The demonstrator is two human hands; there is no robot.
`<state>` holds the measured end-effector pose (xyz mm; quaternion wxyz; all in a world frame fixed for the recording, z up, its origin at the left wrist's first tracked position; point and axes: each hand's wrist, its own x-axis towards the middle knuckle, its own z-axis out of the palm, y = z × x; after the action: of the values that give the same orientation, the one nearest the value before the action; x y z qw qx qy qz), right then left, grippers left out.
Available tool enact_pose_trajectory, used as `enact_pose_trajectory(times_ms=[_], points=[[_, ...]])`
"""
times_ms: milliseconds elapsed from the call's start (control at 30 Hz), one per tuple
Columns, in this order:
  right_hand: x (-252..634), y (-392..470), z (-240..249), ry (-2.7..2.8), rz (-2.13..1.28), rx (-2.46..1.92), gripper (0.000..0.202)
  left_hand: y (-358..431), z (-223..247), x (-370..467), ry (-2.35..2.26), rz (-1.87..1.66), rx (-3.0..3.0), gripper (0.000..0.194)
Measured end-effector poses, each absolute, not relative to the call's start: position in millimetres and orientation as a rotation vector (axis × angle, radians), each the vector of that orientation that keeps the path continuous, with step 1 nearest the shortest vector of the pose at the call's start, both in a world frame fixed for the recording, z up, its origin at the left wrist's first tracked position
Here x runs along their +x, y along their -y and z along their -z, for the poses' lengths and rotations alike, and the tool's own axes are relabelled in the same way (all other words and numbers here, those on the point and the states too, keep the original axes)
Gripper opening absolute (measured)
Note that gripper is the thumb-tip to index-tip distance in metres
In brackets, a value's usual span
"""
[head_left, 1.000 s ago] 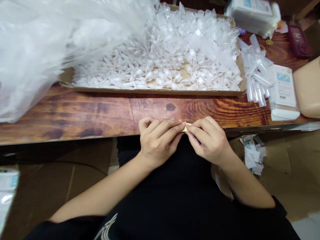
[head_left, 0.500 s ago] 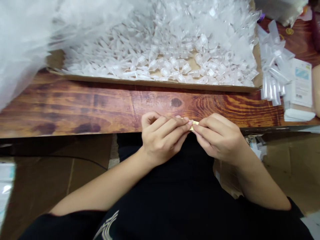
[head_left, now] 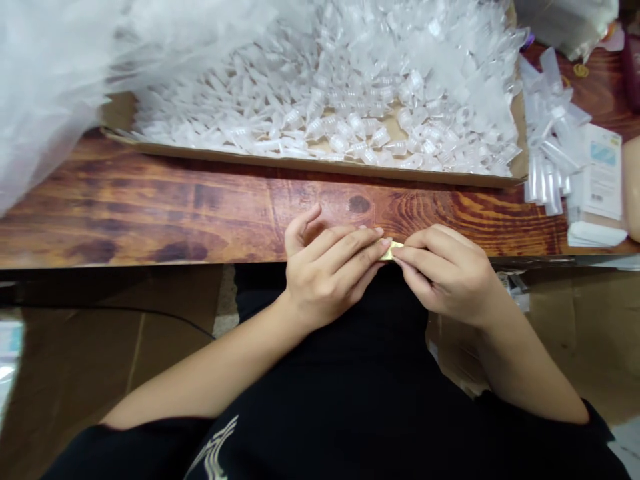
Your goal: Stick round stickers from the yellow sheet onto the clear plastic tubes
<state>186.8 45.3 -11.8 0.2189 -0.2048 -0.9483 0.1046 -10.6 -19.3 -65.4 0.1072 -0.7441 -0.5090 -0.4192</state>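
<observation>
Between my fingertips at the table's front edge is a small, flat, gold-coloured piece; its exact kind I cannot make out. My left hand grips its left end with the fingers pressed together, the thumb sticking up and away. My right hand pinches the right end between thumb and fingers. Most of the piece is hidden by the fingers. Beyond both hands lies a shallow cardboard tray heaped with small clear plastic nozzle-like caps.
The wooden table runs across in front of me. Clear plastic tubes lie to the right of the tray, beside a stack of printed cards. A translucent plastic bag hangs over the left side. Below the table stands cardboard.
My left thumb has lifted away from the fingers. The right hand has shifted slightly right, and more of the gold-coloured piece shows.
</observation>
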Motion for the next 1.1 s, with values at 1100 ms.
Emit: enact_pose_trajectory(times_ms=[1100], points=[[182,-36,-2,2.856,-0.003,-0.548,0.013,27,71,-14,1.600,1.323,-2.329,0.026]])
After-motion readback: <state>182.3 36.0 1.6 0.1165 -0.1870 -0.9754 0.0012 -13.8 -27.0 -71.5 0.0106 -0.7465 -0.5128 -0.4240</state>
